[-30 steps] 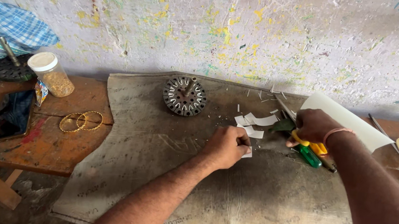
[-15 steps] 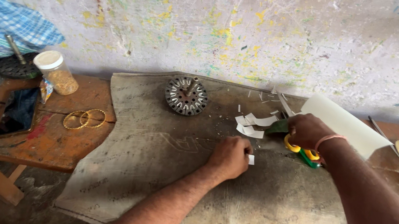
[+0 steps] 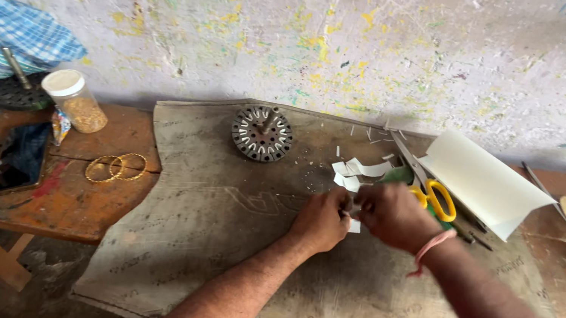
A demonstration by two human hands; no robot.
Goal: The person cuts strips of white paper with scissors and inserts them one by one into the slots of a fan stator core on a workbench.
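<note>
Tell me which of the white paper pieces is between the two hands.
The small white scrap, pinched where the left hand and right hand meet. The other cut strips lie loose farther back, beside the scissors.

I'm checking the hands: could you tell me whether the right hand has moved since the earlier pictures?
Yes. The right hand has left the scissors and come in beside the left hand.

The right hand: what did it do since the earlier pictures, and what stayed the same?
The right hand left the yellow-handled scissors lying on the mat and moved left to meet the left hand; both now pinch a small white paper piece. The left hand hardly moved. The round motor stator, paper scraps, white sheet, jar and bangles stayed in place.
</note>
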